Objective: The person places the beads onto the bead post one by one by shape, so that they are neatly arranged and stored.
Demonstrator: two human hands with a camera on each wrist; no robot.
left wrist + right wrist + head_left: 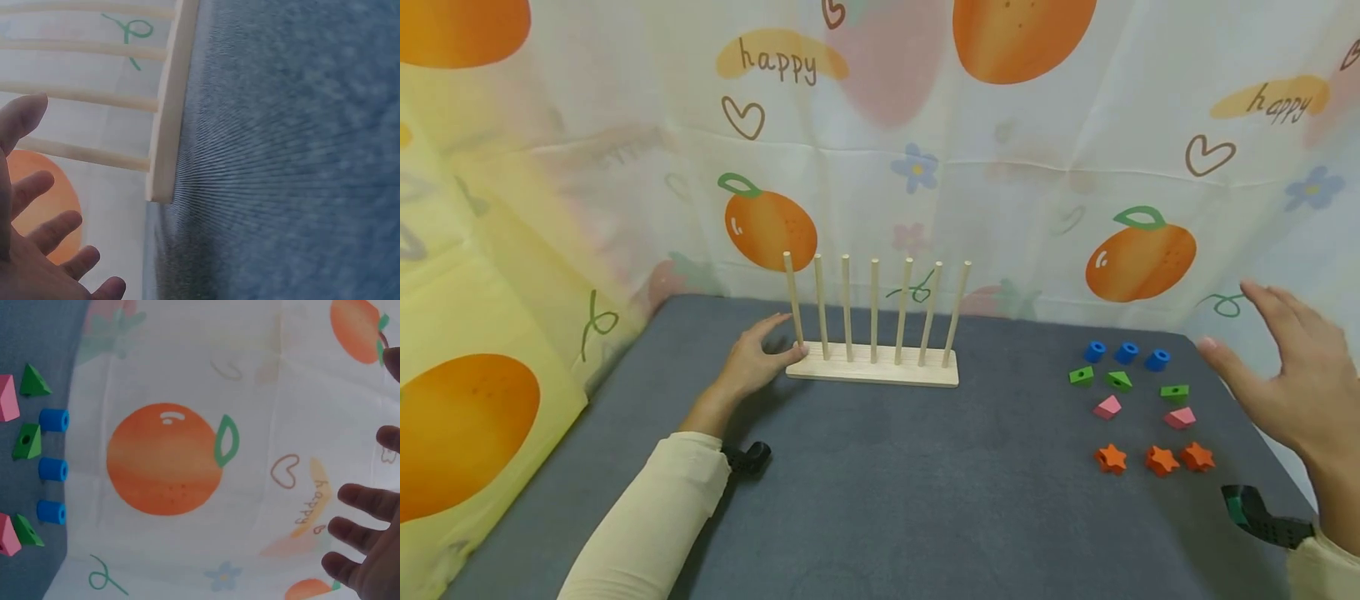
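A wooden peg stand with several upright dowels is at the far middle of the table. My left hand hovers by the stand's left end, fingers spread and relaxed; the left wrist view shows nothing in this hand. Whether its thumb touches the stand I cannot tell. My right hand, raised at the table's right side, has its fingers apart and holds nothing. Nearest to it lie three blue cylinders, three green triangular blocks, two pink triangular blocks and three orange stars.
A dark grey cloth covers the table. Behind it hangs a pale curtain printed with oranges, close to the stand's back. Each wrist carries a black strap mount. The small blocks lie in loose rows at the right.
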